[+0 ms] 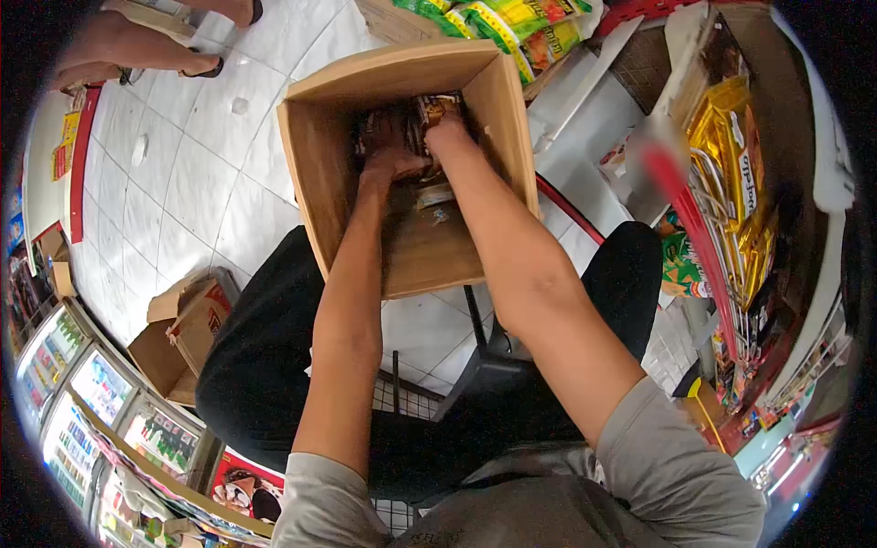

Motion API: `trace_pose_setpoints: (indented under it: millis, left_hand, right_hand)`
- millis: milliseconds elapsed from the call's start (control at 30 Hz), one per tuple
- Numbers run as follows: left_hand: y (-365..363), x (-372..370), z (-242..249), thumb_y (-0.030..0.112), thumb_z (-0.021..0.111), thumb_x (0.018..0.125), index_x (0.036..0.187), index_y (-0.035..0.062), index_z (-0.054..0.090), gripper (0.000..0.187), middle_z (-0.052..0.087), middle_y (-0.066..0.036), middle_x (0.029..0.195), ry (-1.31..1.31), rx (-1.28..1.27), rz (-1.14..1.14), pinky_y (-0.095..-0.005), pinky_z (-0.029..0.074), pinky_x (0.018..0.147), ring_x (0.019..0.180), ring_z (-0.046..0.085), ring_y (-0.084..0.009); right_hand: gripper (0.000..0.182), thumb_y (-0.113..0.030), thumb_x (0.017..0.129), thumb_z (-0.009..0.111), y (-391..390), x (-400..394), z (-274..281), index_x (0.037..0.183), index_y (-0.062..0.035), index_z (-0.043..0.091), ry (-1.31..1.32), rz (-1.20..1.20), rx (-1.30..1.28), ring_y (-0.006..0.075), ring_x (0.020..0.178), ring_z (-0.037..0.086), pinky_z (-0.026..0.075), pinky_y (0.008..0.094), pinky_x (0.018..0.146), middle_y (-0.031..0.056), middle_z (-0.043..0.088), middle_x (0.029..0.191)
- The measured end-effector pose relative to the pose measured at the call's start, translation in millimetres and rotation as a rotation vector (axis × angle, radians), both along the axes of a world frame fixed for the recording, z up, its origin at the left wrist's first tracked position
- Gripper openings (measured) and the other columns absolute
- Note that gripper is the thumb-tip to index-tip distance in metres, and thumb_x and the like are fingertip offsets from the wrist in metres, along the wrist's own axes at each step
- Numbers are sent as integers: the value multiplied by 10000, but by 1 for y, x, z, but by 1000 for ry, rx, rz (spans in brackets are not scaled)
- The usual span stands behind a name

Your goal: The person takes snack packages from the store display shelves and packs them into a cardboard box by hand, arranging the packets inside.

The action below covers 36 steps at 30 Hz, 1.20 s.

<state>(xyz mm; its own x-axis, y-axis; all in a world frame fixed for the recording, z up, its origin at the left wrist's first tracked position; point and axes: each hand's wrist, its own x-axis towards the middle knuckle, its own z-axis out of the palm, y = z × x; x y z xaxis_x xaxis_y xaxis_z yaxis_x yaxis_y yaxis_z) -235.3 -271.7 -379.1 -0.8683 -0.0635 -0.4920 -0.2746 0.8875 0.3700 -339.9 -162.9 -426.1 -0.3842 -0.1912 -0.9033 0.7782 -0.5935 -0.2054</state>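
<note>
A tall open cardboard box (416, 251) sits between my knees, and both of my arms reach deep into it. At its far bottom lie dark brown shiny packets (437, 102). My right hand (448, 134) is closed on one of them, its fingers curled at the packet's near edge. Beside it, my left hand (395, 157) rests against the packets on the left in deep shadow, its fingers largely lost in the dark. A small pale item (435, 194) lies on the box's inner floor, nearer to me than the hands.
Green and yellow snack bags (530, 27) lie beyond the box. On the right, a wire rack (722, 228) holds gold bags (735, 146). An open carton (187, 320) stands on the tiled floor (174, 173) at left. Another person's legs (137, 46) are at upper left.
</note>
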Motion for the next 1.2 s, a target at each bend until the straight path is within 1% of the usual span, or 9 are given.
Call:
trace_pose_setpoints:
  millis: [300,500,567,633,700,833,967,1100,1200]
  left_hand:
    - [13,21,81,608,854,604,1634,54,200,1339,181,-266,1680,318,191,153,-563,142,1274,1565,141,-434]
    - [39,41,130,341,741,828,1417,2,523,713,518,-296,1442,509,0,519,-548,435,1080,1283,527,-468]
    - [42,60,116,289,677,884,1305,-13,603,523,632,-306,1266,651,141,592,-547,502,963,1129,611,-491]
    - [28,87,23,338,660,912,1140,-20,671,425,689,-305,1117,201,346,438,-537,519,929,1073,647,-487]
    - [37,92,136,387,630,941,1042,-9,685,412,705,-290,1038,-80,440,364,-519,511,921,1072,652,-471]
    - [62,110,204,419,599,984,1084,3,672,433,706,-259,1058,-76,430,305,-506,507,891,1051,659,-450]
    - [139,137,360,395,552,1048,1306,16,617,463,678,-223,1232,213,349,204,-448,489,955,1118,647,-374]
    - [196,179,377,351,554,1055,1288,42,619,392,637,-209,1275,577,155,68,-469,468,1002,1221,591,-379]
    - [232,201,402,314,578,1044,1283,55,614,354,642,-210,1249,393,614,65,-485,471,999,1260,569,-389]
  right_hand:
    - [589,-515,1071,359,18,31,127,1488,-145,546,130,30,-88,294,1400,480,343,483,1197,71,560,1499]
    - [506,-514,1029,462,41,70,197,1354,-158,615,85,30,-58,248,1332,527,391,476,1136,51,631,1406]
    - [438,-503,976,572,59,99,178,1250,-172,660,56,60,-165,211,1300,538,354,464,1138,24,633,1398]
    - [424,-458,1013,540,84,129,256,1278,-139,625,71,216,33,226,1315,540,362,439,1150,39,627,1407]
    - [441,-415,1048,506,121,159,310,1336,-91,585,170,305,45,242,1359,523,369,425,1166,66,622,1414]
    - [500,-322,1101,437,226,191,443,1466,17,479,572,543,-383,278,1358,563,398,440,1175,186,628,1387]
    - [456,-311,1093,456,352,221,502,1422,-2,522,697,599,-105,272,1237,645,459,407,1111,172,661,1321]
    - [305,-197,1058,496,464,264,510,1295,-36,601,1024,356,844,188,1113,663,477,317,1024,93,691,1172]
    - [287,-153,1036,515,509,277,547,1278,-31,610,950,203,991,172,1108,657,475,311,1015,64,692,1145]
